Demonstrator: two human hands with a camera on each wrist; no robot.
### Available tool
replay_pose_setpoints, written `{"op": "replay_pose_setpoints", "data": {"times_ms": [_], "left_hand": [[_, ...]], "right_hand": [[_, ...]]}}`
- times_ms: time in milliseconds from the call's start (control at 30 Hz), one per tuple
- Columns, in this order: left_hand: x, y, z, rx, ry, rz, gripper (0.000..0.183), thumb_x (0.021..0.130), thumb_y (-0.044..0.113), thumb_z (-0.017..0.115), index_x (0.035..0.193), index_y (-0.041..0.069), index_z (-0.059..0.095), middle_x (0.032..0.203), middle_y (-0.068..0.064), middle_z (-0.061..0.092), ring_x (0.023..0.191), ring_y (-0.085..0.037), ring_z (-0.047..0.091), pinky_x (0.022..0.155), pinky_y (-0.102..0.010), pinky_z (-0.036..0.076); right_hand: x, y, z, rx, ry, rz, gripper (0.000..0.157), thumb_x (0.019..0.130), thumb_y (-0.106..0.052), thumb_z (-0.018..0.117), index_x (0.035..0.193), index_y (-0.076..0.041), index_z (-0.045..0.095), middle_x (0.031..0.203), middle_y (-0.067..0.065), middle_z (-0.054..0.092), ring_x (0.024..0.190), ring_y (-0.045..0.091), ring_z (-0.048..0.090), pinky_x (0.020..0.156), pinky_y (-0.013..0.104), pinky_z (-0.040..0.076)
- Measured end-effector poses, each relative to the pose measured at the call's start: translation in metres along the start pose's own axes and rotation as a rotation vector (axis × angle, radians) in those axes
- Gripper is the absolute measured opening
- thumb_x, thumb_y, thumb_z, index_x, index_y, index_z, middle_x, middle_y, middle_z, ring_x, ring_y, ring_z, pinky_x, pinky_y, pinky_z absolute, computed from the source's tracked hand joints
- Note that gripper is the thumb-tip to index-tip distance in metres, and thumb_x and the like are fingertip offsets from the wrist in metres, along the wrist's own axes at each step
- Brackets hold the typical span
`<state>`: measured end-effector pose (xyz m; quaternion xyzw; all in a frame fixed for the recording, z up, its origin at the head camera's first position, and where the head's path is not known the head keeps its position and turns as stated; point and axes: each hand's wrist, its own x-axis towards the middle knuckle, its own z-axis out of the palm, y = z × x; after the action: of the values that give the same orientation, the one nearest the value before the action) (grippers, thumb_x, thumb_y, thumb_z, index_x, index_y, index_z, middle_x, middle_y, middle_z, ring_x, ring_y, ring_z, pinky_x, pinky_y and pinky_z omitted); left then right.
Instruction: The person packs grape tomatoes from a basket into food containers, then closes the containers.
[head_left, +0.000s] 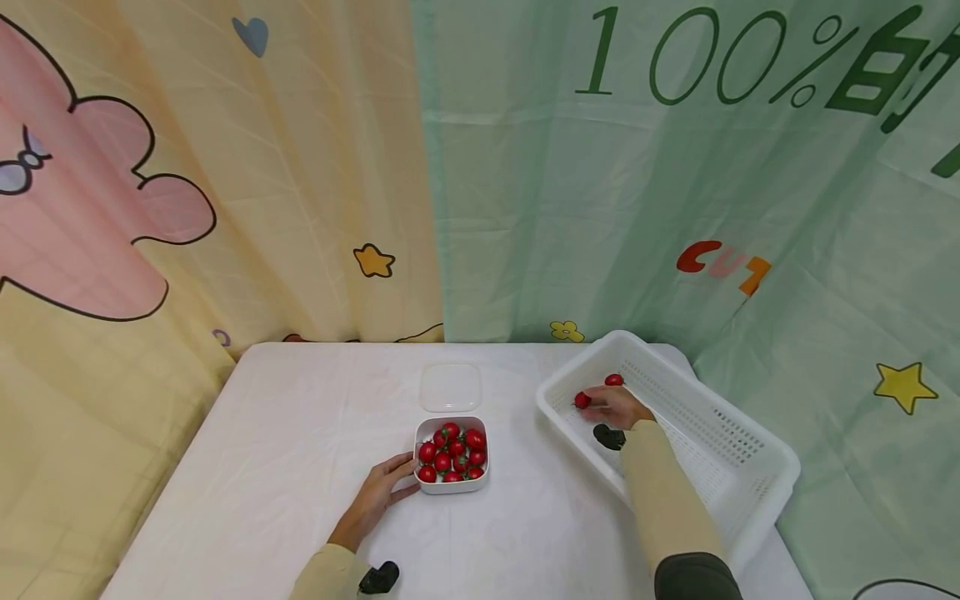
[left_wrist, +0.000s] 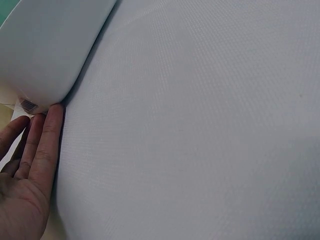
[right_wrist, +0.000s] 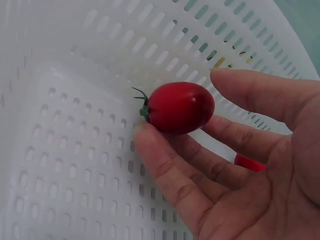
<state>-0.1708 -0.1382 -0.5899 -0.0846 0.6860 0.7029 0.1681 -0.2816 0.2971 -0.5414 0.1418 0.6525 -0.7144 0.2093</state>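
Observation:
My right hand (head_left: 617, 407) is inside the white slotted basket (head_left: 780, 458). It holds a red cherry tomato (right_wrist: 181, 107) with a green stem at its fingertips, the thumb close beside the fruit. Another cherry tomato (head_left: 614, 380) lies in the basket just beyond that hand. Beside the small white box (head_left: 452, 489), my left hand (head_left: 375, 493) touches its left side with nearly straight fingers. Inside the box sit several cherry tomatoes (head_left: 457, 448) with green tops. In the left wrist view, the extended fingers (left_wrist: 46, 150) meet the box's lower edge near a barcode label.
A clear lid (head_left: 450, 387) lies flat behind the box. All of this stands on a white-covered table (head_left: 262, 467). Printed curtains hang behind the table and along both sides. The basket's tall rim rises around my right hand.

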Motion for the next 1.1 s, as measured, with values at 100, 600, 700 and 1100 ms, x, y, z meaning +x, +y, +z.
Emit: {"op": "replay_pose_setpoints", "data": {"times_ms": [100,600,700,1100], "left_hand": [[0.000,0.000,0.000,-0.001,-0.002,0.002,0.053,0.098,0.022,0.056,0.137,-0.011,0.042,0.139,-0.029,0.045,0.121,-0.037,0.051,0.094,-0.046,0.051],[-0.001,-0.001,0.000,-0.003,0.003,0.000,0.052,0.098,0.022,0.056,0.137,-0.011,0.043,0.139,-0.029,0.045,0.121,-0.037,0.051,0.093,-0.047,0.052],[0.000,-0.001,0.000,-0.003,0.009,0.001,0.053,0.098,0.023,0.056,0.136,-0.011,0.043,0.138,-0.029,0.045,0.120,-0.036,0.052,0.092,-0.047,0.052],[0.000,0.000,-0.001,0.005,0.004,-0.002,0.054,0.099,0.023,0.055,0.137,-0.012,0.041,0.139,-0.030,0.043,0.122,-0.039,0.050,0.093,-0.047,0.051]], "right_hand": [[0.001,0.000,0.002,0.002,0.001,0.024,0.033,0.097,-0.006,0.055,0.124,0.012,0.053,0.095,0.008,0.066,0.086,0.026,0.066,0.086,0.039,0.057],[0.003,0.000,0.008,-0.230,-0.229,0.020,0.027,0.098,-0.014,0.055,0.116,0.006,0.060,0.103,0.007,0.066,0.092,0.023,0.069,0.093,0.041,0.053],[0.002,-0.002,0.010,-0.250,-0.273,0.006,0.024,0.099,-0.012,0.053,0.115,0.006,0.060,0.100,0.005,0.067,0.091,0.021,0.068,0.092,0.039,0.054],[-0.006,-0.008,0.021,-0.309,-0.338,0.009,0.027,0.094,-0.007,0.059,0.118,0.007,0.056,0.097,0.004,0.068,0.085,0.017,0.067,0.085,0.034,0.057]]}}
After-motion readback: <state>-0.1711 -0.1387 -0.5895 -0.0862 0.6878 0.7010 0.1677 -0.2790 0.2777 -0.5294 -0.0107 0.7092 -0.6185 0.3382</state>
